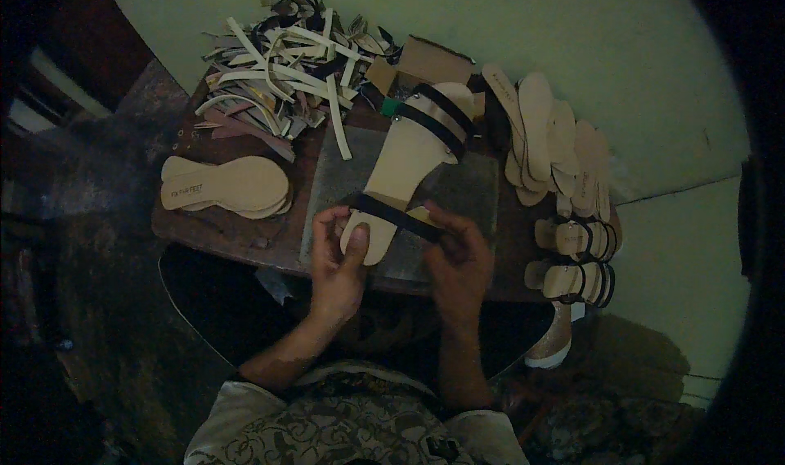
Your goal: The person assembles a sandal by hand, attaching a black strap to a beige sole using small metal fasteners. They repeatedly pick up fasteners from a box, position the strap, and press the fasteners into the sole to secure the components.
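Note:
A beige sandal sole [392, 161] lies tilted over the table, its toe end away from me. Two black straps [429, 130] cross that toe end, with small metal studs at their edges. My left hand [337, 265] is closed on the heel end, thumb on top and fingers along the side. Across the heel part runs another black strap [391, 215]. Its right end is pinched by my right hand [459, 261], next to a small pale piece at the fingertips. Underneath is a dark grey slab [327, 183].
Loose strips [282, 77] are heaped at the back left. Beige insoles [229, 187] are stacked at the left. An open cardboard box [437, 56] stands behind the sole. More insoles [536, 126] lean at the right, above strapped sandals [564, 279] near the table's right edge.

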Tool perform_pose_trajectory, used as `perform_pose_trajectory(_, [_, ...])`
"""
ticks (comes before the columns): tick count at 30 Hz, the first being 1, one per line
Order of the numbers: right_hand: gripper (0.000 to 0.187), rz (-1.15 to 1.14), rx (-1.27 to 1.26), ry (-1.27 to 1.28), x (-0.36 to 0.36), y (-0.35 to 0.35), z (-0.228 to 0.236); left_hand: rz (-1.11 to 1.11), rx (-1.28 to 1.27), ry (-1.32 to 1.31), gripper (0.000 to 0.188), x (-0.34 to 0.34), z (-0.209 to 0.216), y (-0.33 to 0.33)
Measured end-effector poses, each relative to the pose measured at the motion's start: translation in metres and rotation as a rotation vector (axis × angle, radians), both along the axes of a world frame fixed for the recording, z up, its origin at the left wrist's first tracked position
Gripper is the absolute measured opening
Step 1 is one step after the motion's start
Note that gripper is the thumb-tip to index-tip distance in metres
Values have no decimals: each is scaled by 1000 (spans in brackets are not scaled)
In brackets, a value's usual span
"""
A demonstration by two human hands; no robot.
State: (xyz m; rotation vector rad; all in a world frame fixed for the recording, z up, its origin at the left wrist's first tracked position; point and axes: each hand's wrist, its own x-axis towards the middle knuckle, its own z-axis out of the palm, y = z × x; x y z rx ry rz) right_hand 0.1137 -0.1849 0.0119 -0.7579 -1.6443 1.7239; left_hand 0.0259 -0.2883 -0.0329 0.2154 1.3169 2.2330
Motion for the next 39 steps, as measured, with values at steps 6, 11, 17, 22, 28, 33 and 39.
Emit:
perform_pose_trajectory(6, [39, 26, -30, -55, -1, -1, -16, 45, 36, -53, 29, 5, 1, 2])
perform_pose_trajectory(11, [35, 15, -67, -92, -8, -6, -12, 45, -7, 34, 31, 5, -5, 4])
perform_pose_trajectory(17, [36, 30, -95, -127, -13, 5, -11, -106, -9, 46, 45, 8, -3, 0])
perform_pose_trajectory(22, [41, 106, -101, -42, -12, 19, -21, -211, 61, 41, 44, 3, -3, -2])
perform_pose_trajectory(28, [43, 360, -105, -85, -7, 38, 7, -323, 92, 36, 37, -50, 7, -11])
perform_pose_trajectory(33, [47, 348, -74, -71, -13, 35, 0, -312, -102, 229, 30, -57, 13, -11])
perform_pose_trajectory(39, [46, 369, 4, -174, -21, 42, 1, -174, -83, 104, 32, -42, 8, -8])
